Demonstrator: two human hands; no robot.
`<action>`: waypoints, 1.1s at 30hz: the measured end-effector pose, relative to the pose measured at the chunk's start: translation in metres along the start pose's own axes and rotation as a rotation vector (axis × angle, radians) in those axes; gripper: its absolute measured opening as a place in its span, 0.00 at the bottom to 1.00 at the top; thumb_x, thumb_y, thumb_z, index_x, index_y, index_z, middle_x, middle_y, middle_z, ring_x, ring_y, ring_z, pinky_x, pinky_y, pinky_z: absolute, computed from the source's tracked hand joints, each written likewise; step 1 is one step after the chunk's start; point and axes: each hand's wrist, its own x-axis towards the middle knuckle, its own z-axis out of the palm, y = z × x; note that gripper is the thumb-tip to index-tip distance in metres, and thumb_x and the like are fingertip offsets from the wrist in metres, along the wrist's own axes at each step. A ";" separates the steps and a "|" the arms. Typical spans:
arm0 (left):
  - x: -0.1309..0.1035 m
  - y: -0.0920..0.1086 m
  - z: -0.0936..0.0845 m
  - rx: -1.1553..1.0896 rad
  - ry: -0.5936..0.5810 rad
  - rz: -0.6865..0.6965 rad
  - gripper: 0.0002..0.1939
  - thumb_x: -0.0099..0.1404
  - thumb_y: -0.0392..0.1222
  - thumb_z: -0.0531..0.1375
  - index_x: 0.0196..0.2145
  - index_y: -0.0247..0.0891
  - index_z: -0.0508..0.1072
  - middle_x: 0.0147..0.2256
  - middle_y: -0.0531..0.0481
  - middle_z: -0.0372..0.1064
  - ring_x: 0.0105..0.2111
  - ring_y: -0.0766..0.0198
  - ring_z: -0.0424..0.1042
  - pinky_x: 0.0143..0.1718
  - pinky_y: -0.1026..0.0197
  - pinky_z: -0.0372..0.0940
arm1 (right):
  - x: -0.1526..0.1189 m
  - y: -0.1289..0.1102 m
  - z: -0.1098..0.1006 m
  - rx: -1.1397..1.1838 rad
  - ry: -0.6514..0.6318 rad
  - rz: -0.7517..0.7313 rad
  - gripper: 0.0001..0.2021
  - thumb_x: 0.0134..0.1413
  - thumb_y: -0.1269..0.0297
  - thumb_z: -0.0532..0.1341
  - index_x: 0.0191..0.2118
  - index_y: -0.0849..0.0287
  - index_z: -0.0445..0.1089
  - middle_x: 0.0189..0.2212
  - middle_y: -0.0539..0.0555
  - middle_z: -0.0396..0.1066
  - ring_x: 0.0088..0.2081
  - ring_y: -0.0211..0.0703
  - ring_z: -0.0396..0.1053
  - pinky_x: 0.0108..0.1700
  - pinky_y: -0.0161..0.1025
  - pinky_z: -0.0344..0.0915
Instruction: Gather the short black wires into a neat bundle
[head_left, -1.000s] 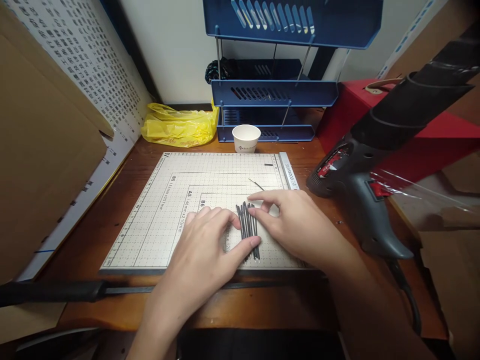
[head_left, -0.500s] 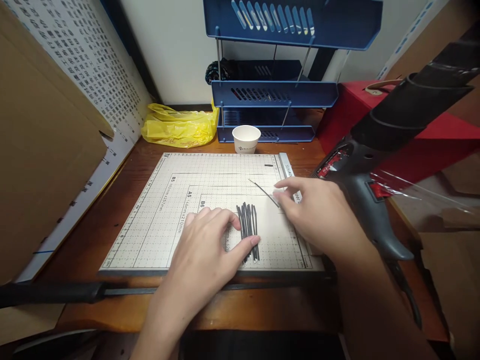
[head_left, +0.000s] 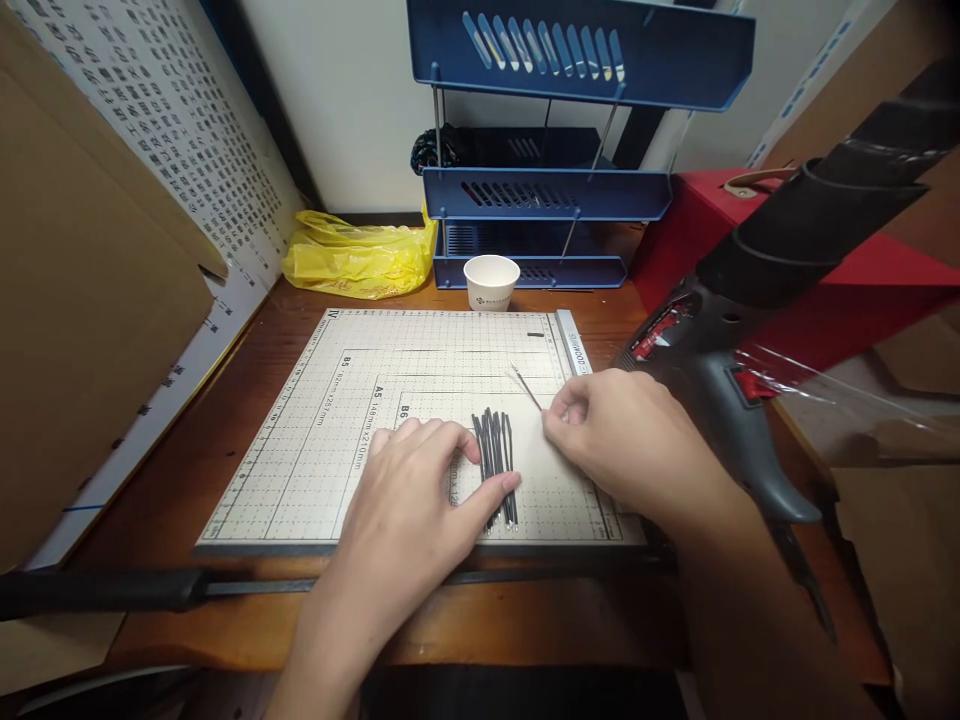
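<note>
On the gridded paper cutter board (head_left: 300, 450) lies a bundle of short black wires (head_left: 495, 460), roughly parallel, with silvery lower ends. My left hand (head_left: 412, 500) rests on the board with its thumb across the bundle and its index finger at the bundle's left side. To the right, my right hand (head_left: 615, 430) pinches one thin black wire (head_left: 529, 388) between thumb and fingertips; the wire's free end points up and left. A small black piece (head_left: 535, 334) lies near the board's top right.
A white paper cup (head_left: 491, 285) stands behind the board, before blue tiered trays (head_left: 547, 193). At back left lies a yellow plastic bag (head_left: 360, 255). A black heat gun (head_left: 742, 370) and red box (head_left: 847, 290) are on the right. The cutter's black handle (head_left: 105, 590) extends left.
My right hand has closed its fingertips on the single wire, and the wire's free end has shifted slightly right. My left hand has stayed on the bundle.
</note>
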 end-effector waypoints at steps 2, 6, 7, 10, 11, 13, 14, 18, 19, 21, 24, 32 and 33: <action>0.000 0.000 0.001 0.002 0.006 0.000 0.17 0.64 0.57 0.61 0.32 0.41 0.67 0.27 0.53 0.62 0.35 0.55 0.62 0.40 0.54 0.52 | -0.005 0.001 -0.005 -0.044 -0.059 -0.025 0.08 0.48 0.65 0.57 0.23 0.54 0.71 0.23 0.53 0.71 0.24 0.44 0.65 0.25 0.40 0.50; 0.000 -0.002 0.000 -0.004 0.010 0.009 0.16 0.64 0.57 0.61 0.32 0.41 0.67 0.27 0.53 0.63 0.35 0.55 0.63 0.40 0.54 0.53 | 0.006 0.002 -0.016 -0.042 0.004 -0.091 0.08 0.53 0.58 0.59 0.30 0.51 0.74 0.25 0.52 0.73 0.27 0.46 0.68 0.28 0.41 0.56; 0.000 -0.002 0.000 -0.013 0.015 0.007 0.16 0.65 0.56 0.61 0.32 0.41 0.67 0.27 0.53 0.63 0.34 0.56 0.63 0.40 0.54 0.53 | 0.014 0.002 -0.017 -0.033 0.070 -0.098 0.09 0.54 0.57 0.59 0.36 0.50 0.75 0.29 0.52 0.74 0.30 0.48 0.70 0.31 0.42 0.58; 0.002 0.005 -0.001 -0.057 0.073 0.005 0.12 0.67 0.52 0.59 0.33 0.41 0.68 0.28 0.53 0.64 0.31 0.59 0.63 0.38 0.55 0.54 | 0.050 0.001 -0.016 -0.036 0.138 -0.122 0.14 0.58 0.62 0.57 0.48 0.50 0.73 0.41 0.56 0.76 0.42 0.54 0.72 0.40 0.46 0.63; 0.003 0.010 -0.002 -0.064 0.101 0.019 0.10 0.68 0.50 0.59 0.34 0.41 0.69 0.28 0.54 0.64 0.31 0.59 0.63 0.37 0.55 0.55 | 0.062 0.000 -0.014 -0.042 0.100 -0.102 0.15 0.58 0.63 0.57 0.50 0.51 0.72 0.43 0.57 0.75 0.44 0.56 0.71 0.42 0.47 0.63; 0.006 0.022 -0.002 -0.032 0.140 0.070 0.07 0.68 0.46 0.58 0.35 0.42 0.70 0.29 0.53 0.66 0.31 0.59 0.64 0.37 0.55 0.55 | 0.082 -0.002 -0.009 -0.043 0.049 -0.109 0.14 0.56 0.64 0.59 0.48 0.53 0.73 0.44 0.59 0.75 0.47 0.59 0.70 0.44 0.49 0.63; 0.008 0.028 -0.001 0.010 0.144 0.098 0.06 0.68 0.45 0.58 0.35 0.41 0.70 0.30 0.52 0.67 0.33 0.59 0.65 0.37 0.55 0.55 | 0.089 -0.003 -0.007 -0.042 0.032 -0.109 0.13 0.57 0.65 0.59 0.46 0.54 0.74 0.44 0.60 0.75 0.47 0.59 0.71 0.44 0.48 0.63; 0.009 0.043 0.004 0.140 0.160 0.108 0.06 0.67 0.43 0.58 0.34 0.40 0.68 0.33 0.50 0.68 0.35 0.56 0.65 0.37 0.53 0.56 | 0.091 -0.002 -0.008 -0.042 -0.010 -0.113 0.09 0.58 0.67 0.57 0.37 0.60 0.74 0.42 0.63 0.75 0.43 0.57 0.72 0.42 0.47 0.64; 0.009 0.044 0.006 0.141 0.173 0.095 0.06 0.67 0.43 0.58 0.33 0.40 0.68 0.33 0.49 0.67 0.34 0.56 0.64 0.36 0.53 0.56 | 0.086 0.000 -0.011 -0.042 -0.012 -0.118 0.08 0.58 0.67 0.57 0.36 0.60 0.74 0.42 0.62 0.74 0.42 0.56 0.72 0.41 0.46 0.63; 0.008 0.044 0.009 0.136 0.194 0.088 0.06 0.68 0.42 0.57 0.33 0.40 0.69 0.33 0.49 0.67 0.34 0.56 0.64 0.36 0.53 0.57 | 0.071 0.004 -0.018 -0.037 0.007 -0.122 0.08 0.58 0.67 0.56 0.35 0.59 0.73 0.43 0.61 0.74 0.40 0.52 0.72 0.39 0.44 0.63; 0.016 0.049 0.010 0.174 0.156 0.119 0.07 0.68 0.42 0.56 0.34 0.39 0.71 0.33 0.48 0.68 0.35 0.54 0.66 0.37 0.51 0.60 | 0.047 0.014 -0.024 0.010 0.085 -0.097 0.08 0.59 0.67 0.55 0.35 0.57 0.73 0.36 0.56 0.75 0.37 0.48 0.71 0.37 0.41 0.61; 0.068 0.075 0.014 0.243 -0.049 0.161 0.09 0.66 0.38 0.55 0.35 0.32 0.74 0.35 0.39 0.72 0.39 0.47 0.71 0.41 0.49 0.66 | 0.017 0.027 -0.013 0.332 0.281 -0.150 0.09 0.55 0.68 0.59 0.37 0.56 0.77 0.28 0.50 0.75 0.26 0.39 0.65 0.31 0.37 0.57; 0.071 0.076 0.016 0.250 -0.055 0.160 0.09 0.65 0.36 0.55 0.35 0.31 0.74 0.35 0.37 0.72 0.39 0.47 0.71 0.41 0.49 0.66 | 0.017 0.027 -0.012 0.358 0.287 -0.147 0.09 0.55 0.68 0.60 0.37 0.56 0.78 0.26 0.49 0.73 0.24 0.38 0.64 0.30 0.37 0.56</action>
